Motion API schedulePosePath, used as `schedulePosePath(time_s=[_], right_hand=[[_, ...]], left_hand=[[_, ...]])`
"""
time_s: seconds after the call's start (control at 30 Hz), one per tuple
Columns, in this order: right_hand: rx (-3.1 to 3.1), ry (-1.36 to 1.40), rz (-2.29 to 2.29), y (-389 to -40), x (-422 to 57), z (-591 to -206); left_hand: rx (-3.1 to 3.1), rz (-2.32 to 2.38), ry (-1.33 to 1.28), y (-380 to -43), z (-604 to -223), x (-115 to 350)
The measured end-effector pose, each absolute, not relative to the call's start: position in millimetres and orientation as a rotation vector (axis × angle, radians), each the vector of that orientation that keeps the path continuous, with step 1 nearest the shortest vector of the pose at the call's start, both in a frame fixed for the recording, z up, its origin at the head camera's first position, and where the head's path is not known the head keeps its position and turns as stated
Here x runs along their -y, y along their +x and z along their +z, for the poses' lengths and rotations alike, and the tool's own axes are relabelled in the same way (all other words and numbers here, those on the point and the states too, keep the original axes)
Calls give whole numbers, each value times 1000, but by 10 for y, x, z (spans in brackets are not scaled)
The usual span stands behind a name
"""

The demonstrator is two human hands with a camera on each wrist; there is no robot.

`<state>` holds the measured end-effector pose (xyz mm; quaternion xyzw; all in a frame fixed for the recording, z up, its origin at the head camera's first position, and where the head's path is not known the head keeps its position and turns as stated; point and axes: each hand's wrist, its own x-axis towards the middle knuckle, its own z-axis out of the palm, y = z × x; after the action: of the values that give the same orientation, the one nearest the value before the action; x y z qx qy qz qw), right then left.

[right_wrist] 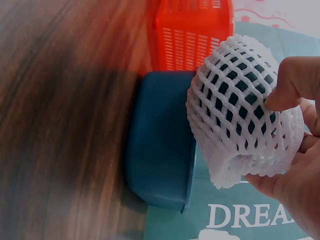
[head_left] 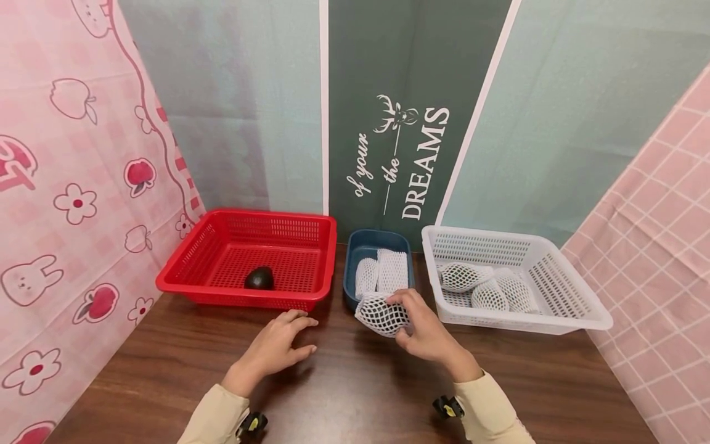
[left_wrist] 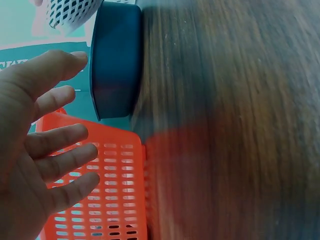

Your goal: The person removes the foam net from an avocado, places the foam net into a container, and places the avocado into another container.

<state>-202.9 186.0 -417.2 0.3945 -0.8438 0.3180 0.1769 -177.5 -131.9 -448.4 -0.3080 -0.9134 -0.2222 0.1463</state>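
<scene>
In the head view my right hand (head_left: 424, 330) grips a dark avocado (head_left: 384, 314) wrapped in a white foam net, held in front of the blue bin. The right wrist view shows the foam net (right_wrist: 235, 100) stretched over the dark fruit, thumb pressed on its side. My left hand (head_left: 277, 345) hovers over the table before the red basket, fingers spread and holding nothing. Inside the blue bin (head_left: 349, 271) lie white foam nets (head_left: 392, 270). A bare dark avocado (head_left: 259, 278) sits in the red basket (head_left: 246, 299).
On the right stands a white basket (head_left: 527, 322) with several net-wrapped fruits (head_left: 490, 295). The brown wooden table (head_left: 355, 394) runs under everything. A printed cloth (head_left: 416, 92) hangs behind, with pink cloths at both sides.
</scene>
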Motion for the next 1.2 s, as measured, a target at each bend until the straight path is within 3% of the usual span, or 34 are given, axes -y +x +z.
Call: schedulePosePath(time_s=[0.73, 1.2], right_hand=[[2477, 1176, 897, -2037, -1680, -4503], [2593, 1175, 797, -2071, -1715, -4514]], left_hand=[[2818, -647, -698, -1742, -4603, 1494], [2840, -675, -657, -1723, -4578, 1537]])
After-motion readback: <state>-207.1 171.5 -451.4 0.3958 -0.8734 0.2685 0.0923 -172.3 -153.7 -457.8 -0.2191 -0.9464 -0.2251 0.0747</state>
